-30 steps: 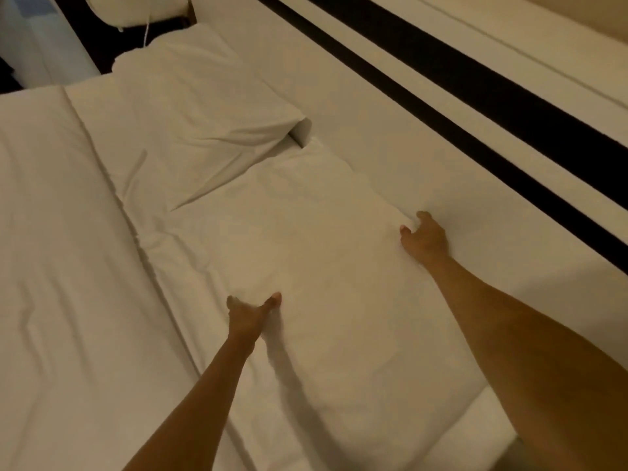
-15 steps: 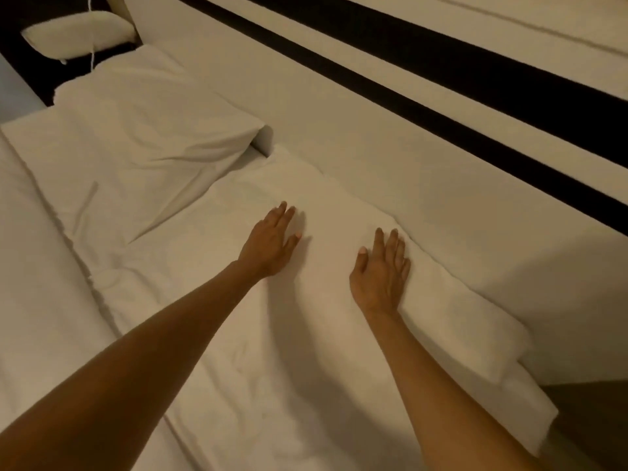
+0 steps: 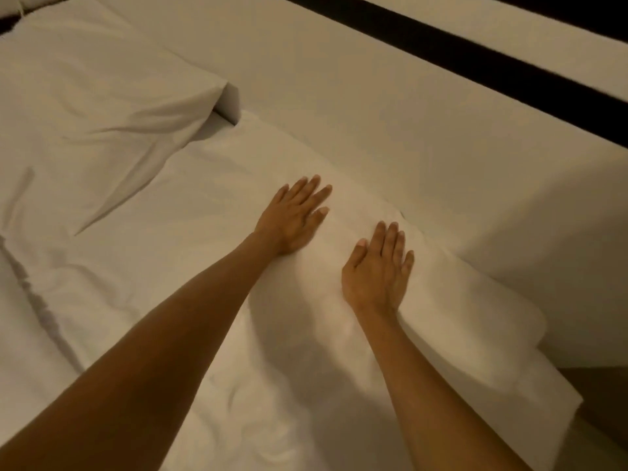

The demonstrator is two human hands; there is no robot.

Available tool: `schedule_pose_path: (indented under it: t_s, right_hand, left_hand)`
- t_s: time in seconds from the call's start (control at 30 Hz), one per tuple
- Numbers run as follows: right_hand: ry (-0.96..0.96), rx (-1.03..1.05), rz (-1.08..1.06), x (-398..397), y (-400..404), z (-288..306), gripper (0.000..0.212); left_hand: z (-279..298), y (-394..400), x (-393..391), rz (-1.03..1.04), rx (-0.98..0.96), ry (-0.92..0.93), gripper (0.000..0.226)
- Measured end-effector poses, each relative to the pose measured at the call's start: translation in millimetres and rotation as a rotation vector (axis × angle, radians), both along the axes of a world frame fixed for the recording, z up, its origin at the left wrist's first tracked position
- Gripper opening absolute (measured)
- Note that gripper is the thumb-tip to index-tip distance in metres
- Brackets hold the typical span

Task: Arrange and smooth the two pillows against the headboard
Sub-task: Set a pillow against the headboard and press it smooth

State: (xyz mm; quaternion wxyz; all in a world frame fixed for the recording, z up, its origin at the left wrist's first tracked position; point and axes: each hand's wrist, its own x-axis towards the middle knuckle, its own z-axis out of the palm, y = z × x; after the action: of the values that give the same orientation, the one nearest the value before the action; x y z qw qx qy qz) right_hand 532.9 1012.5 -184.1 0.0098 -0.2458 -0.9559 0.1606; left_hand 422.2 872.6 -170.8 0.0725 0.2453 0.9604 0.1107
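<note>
I have both hands flat on the near pillow (image 3: 210, 212), palms down. My left hand (image 3: 292, 215) lies near its middle, fingers (image 3: 306, 190) straight and only slightly fanned, pinching nothing. My right hand (image 3: 377, 270) sits just beside it, closer to the headboard (image 3: 356, 107), fingers (image 3: 390, 239) extended and close together, also gripping nothing. Neither hand holds cloth; both press down on it.

The near pillow lies lengthwise with its far edge touching the headboard, its right end drooping past the corner of the bed (image 3: 20, 334). The far pillow (image 3: 85, 90) sits up and left, its corner lapping onto the near one, also against the headboard, with deep creases running across its cover.

I judge the step in hand to be smoothing the near pillow, placement being roughly done. Its surface under my palms looks fairly flat, though rumpled folds remain along its near edge and toward me.

Next, I think, calls for sweeping the palms apart along the cover to push those folds outward, keeping pressure light so the pillow does not slide off the headboard. Then the far pillow needs the same, since its creases are the worst. The overhanging right end may want tucking back.
</note>
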Motion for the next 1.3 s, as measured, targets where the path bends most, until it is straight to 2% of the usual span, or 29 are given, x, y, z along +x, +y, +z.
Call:
schedule_pose_path:
  t_s: [0.23,0.33,0.43,0.57,0.67,0.77,0.97,1.17,1.3]
  right_hand:
    - [-0.039,0.015,-0.077,42,30,-1,0.061]
    - [-0.106,0.057,-0.085,58,41,2,0.062]
    - [-0.193,0.106,-0.153,65,50,13,0.064]
    - [-0.076,0.130,-0.212,55,28,42,0.062]
    - [0.067,0.054,-0.118,44,-19,57,0.062]
    - [0.119,-0.017,-0.033,43,-69,45,0.064]
    - [0.117,0.020,-0.116,79,-87,0,0.057]
    - [0.107,0.097,-0.167,133,-62,-15,0.060]
    - [0.094,0.125,-0.217,164,-44,-15,0.060]
  left_hand:
    - [8,-57,-28,0.123,-0.072,-0.057,0.065]
    - [17,-87,-35,0.248,-0.166,-0.118,0.070]
    - [31,-104,-36,0.311,-0.224,-0.090,0.069]
    - [53,-88,-17,0.181,-0.092,-0.025,0.064]
    - [56,-64,12,-0.016,-0.022,-0.037,0.064]
    - [40,-49,39,-0.098,-0.012,-0.100,0.070]
    - [4,-71,60,-0.032,-0.040,-0.037,0.070]
    - [-1,-90,59,0.006,-0.044,-0.007,0.072]
    - [-3,-124,51,0.121,-0.077,0.006,0.076]
